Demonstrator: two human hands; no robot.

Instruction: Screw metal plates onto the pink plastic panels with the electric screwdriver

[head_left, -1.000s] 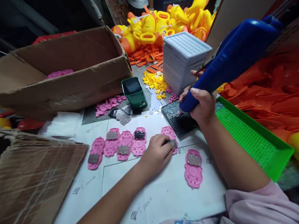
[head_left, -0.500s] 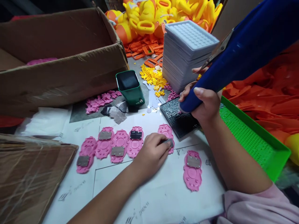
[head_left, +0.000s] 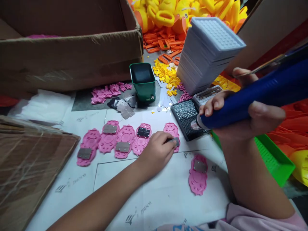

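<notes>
My left hand point(head_left: 157, 150) presses a small grey metal plate point(head_left: 176, 141) onto the lower half of a pink plastic casing point(head_left: 171, 129), fingertips and thumb closed on it. In my right hand point(head_left: 240, 134) is a blue power screwdriver point(head_left: 243, 107), slanting down to the left. Its light-coloured nose hovers near the right edge of a black screw tray point(head_left: 184, 118) with small metal screws in it. To the left lies a row of pink casings point(head_left: 125, 133), each bearing a grey or black plate. Another plated pink casing point(head_left: 197, 179) rests apart, nearer me on the right.
Behind the row stand a green bin point(head_left: 143, 85) and loose metal plates point(head_left: 126, 109). A tall stack of white trays point(head_left: 204, 54) rises behind the black tray. Cardboard boxes point(head_left: 72, 61) bound the left side. A green basket point(head_left: 274, 157) sits at the right.
My right hand has moved the screwdriver right and tilted it flatter, its nose shifting toward the tray's near right edge. My left hand stays on the same casing. The camera view has shifted slightly.
</notes>
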